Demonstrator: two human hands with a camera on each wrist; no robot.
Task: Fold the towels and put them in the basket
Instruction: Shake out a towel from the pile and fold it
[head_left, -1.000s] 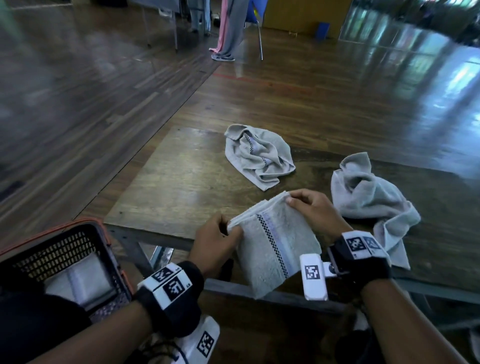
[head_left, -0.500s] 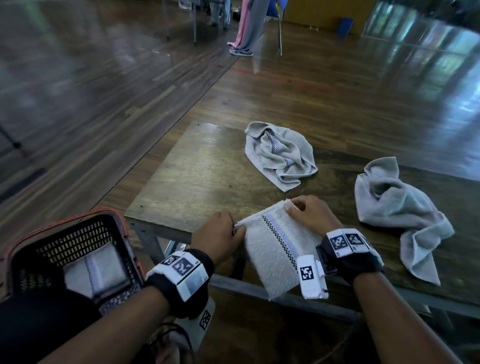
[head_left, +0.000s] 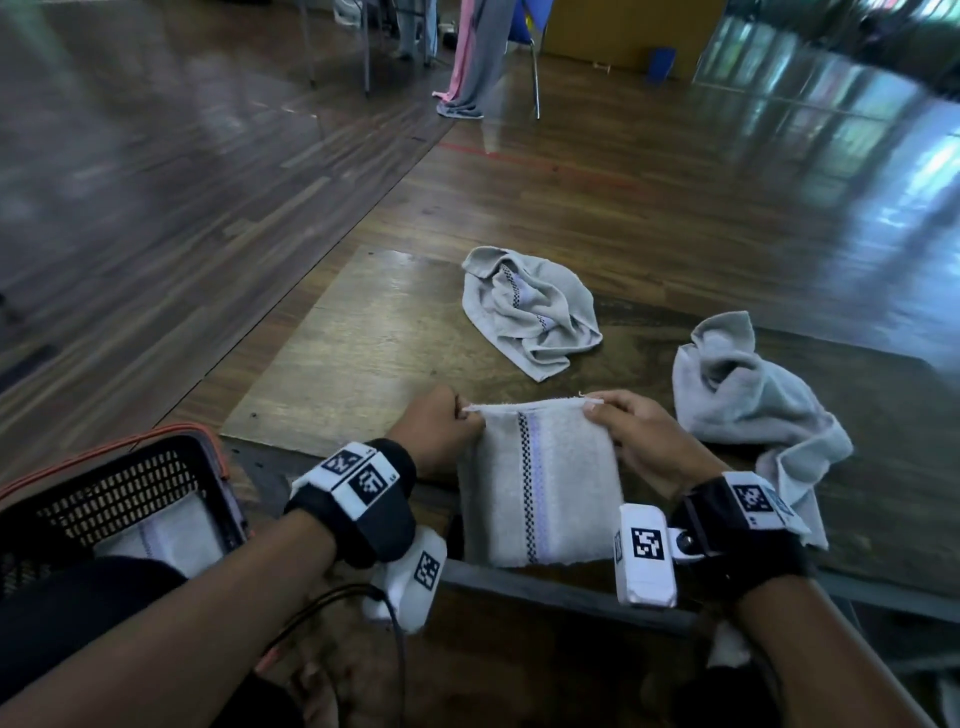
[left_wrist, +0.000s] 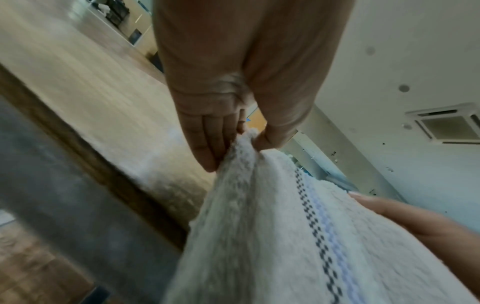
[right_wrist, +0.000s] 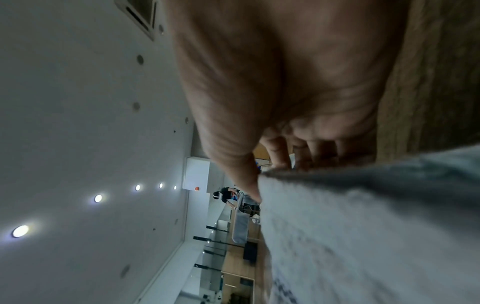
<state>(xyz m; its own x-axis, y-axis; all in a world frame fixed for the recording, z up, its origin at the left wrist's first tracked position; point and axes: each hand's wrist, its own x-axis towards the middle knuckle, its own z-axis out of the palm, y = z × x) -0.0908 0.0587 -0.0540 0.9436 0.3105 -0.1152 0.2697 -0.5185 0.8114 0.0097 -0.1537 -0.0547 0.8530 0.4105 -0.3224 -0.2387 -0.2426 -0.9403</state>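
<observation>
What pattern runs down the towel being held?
A dark checkered line beside a pale lilac stripe on the held towel, clearest in the head view.

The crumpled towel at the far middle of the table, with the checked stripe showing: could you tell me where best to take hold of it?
Probably at the corner pointing toward the person on the crumpled towel: it lies flat and free on the table, while the rest is bunched in folds. Come from the near side, pinch it and lift. Both hands are busy now.
</observation>
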